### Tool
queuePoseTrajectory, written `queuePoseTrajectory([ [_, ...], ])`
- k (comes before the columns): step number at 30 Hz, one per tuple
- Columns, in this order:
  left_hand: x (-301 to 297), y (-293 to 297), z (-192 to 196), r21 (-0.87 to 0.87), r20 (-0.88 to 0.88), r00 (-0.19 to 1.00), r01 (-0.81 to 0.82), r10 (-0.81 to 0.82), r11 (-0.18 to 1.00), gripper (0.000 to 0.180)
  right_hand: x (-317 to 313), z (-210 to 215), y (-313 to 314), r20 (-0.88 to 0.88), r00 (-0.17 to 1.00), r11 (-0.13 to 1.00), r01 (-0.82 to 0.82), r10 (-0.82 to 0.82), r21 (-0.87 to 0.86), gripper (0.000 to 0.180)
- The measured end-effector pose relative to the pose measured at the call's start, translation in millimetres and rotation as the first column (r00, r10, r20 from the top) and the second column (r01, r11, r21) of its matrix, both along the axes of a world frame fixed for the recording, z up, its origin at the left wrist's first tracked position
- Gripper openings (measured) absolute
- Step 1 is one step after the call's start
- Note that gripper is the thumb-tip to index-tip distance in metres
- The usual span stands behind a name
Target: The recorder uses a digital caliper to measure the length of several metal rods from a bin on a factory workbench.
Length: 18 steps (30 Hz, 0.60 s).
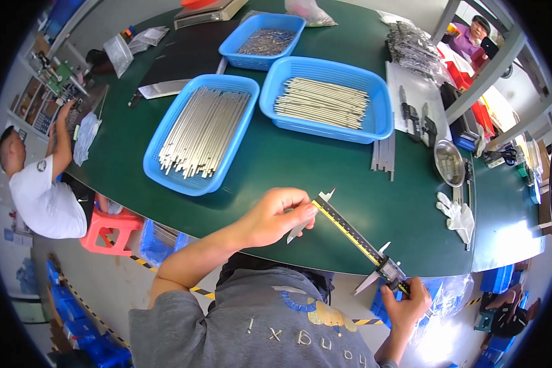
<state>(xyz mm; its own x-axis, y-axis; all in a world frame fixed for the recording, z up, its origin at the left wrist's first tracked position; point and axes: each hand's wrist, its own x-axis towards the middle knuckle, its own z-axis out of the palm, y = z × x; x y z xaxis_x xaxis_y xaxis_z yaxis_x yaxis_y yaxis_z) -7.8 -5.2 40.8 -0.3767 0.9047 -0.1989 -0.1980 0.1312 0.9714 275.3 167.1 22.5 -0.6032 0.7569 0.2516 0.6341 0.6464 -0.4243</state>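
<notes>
My left hand (282,214) pinches the fixed-jaw end of a digital caliper (349,232) between thumb and fingers. The caliper slants down to the right over the table's near edge. My right hand (406,303) closes round its slider end, just past the dark display. Its jaws stand wide apart, and I cannot make out a part between them. Beyond my left hand, slim silvery rods (202,129) lie lengthwise in a blue basket (238,147). To its right, another blue basket (337,133) holds more pale rods (322,103) lying crosswise.
Small metal pieces fill a farther blue basket (251,61). Flat grey strips (383,154), a metal bowl (449,162) and a white glove (457,218) lie to the right on the green table (276,165). A person (43,196) sits at left near a red stool (111,230); another (469,38) is far right.
</notes>
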Motion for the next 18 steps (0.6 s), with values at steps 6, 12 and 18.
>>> queuePoseTrajectory([
  [6,-11,-4,9,-0.007,-0.325,0.946,-0.024,0.021,1.0,0.031,10,-20,18,-0.062,0.996,0.992,-0.054,0.062,0.117,0.051],
  [12,-144,-39,5,-0.185,-0.902,0.396,-0.712,0.17,0.678,0.033,20,-36,-7,-0.026,0.985,0.984,0.171,-0.172,-0.044,0.036],
  [18,-187,-32,-30,-0.358,-0.923,0.356,-0.653,-0.148,0.667,0.032,-1,-21,-34,0.015,0.986,0.964,0.165,-0.166,-0.207,0.052],
])
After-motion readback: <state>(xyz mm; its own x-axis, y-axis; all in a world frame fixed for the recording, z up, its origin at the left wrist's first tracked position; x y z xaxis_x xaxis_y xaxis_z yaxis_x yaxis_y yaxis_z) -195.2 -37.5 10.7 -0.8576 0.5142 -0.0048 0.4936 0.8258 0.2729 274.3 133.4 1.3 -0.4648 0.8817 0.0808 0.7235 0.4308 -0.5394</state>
